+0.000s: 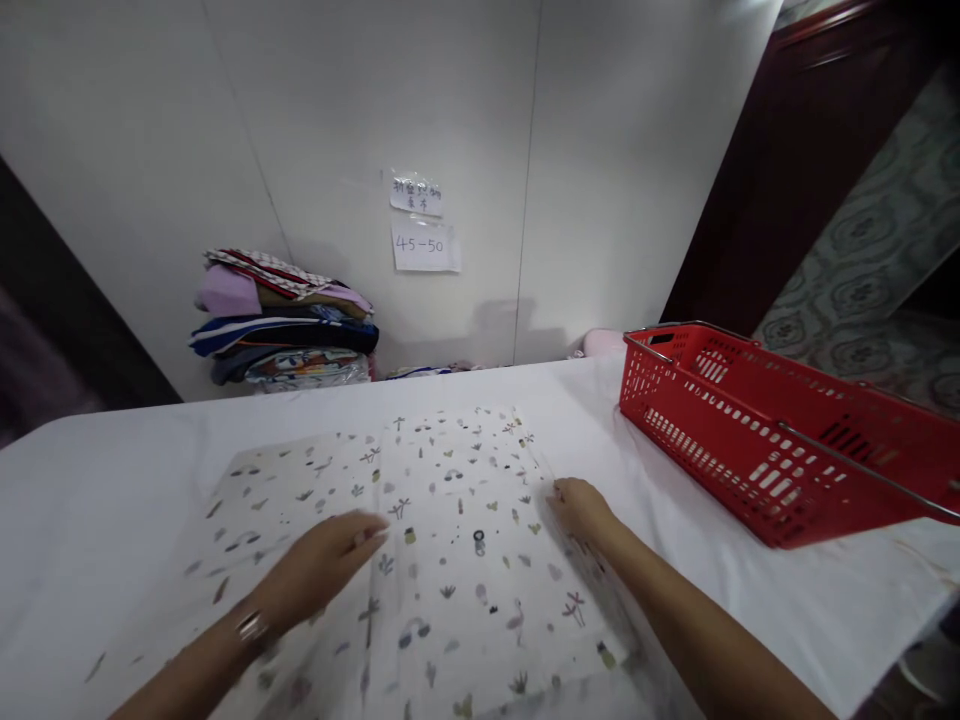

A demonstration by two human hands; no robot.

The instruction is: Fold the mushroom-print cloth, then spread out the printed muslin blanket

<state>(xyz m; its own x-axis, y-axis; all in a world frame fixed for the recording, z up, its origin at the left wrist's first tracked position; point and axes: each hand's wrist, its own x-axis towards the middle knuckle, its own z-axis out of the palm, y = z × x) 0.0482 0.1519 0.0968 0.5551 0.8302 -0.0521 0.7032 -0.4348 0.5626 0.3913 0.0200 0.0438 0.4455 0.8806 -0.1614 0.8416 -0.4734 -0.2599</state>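
A thin, pale printed cloth (465, 560) lies spread on the white table, with rainbows, cacti, flamingos and palm trees on it. A lengthwise fold line runs down it, and its right part lies doubled over. My right hand (581, 510) is closed on the cloth's right edge, fingertips curled under and partly hidden. Above the left part of the cloth is my left hand (334, 560), a bracelet at its wrist. Its fingers point right toward the fold line, slightly apart from the thumb, and no cloth shows between them. Motion blurs it a little.
A red plastic basket (697, 440) with metal handles stands on the table (585, 400) at the right. At the back left rises a stack of folded fabrics (292, 320). Two paper labels (426, 247) are stuck to the pale wall. A pink item (604, 343) shows behind the table.
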